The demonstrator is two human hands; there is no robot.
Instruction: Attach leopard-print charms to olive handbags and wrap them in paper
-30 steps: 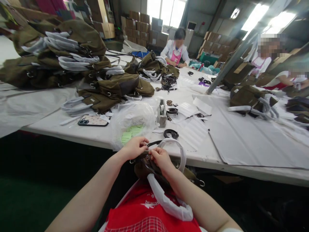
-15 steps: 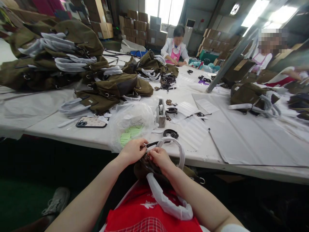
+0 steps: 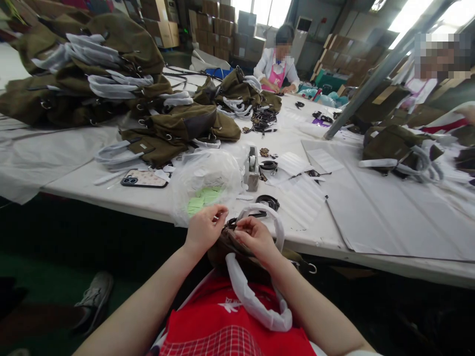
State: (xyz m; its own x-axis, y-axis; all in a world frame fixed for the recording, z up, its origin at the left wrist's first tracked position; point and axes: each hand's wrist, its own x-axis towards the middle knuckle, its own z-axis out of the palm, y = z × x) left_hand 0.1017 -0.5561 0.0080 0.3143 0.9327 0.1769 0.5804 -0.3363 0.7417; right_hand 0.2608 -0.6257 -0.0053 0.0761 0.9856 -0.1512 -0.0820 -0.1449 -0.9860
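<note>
A long white table (image 3: 89, 185), heaped with slouchy olive fabric bags (image 3: 129, 39) and laid with smooth pale sheets (image 3: 393, 212), fills a workroom stacked with cardboard boxes (image 3: 213, 27). Below its near edge, against a red apron (image 3: 208, 321), sits an olive handbag (image 3: 219, 256) with curved handles (image 3: 256, 309) in crinkled white wrapping; the left hand (image 3: 206, 228) and right hand (image 3: 259, 238) curl their fingers over its top, whether gripping anything cannot be told. Nearby lie a coiled black strap (image 3: 267, 200) and a filmy plastic bag (image 3: 222, 168) of green slips (image 3: 204, 199).
</note>
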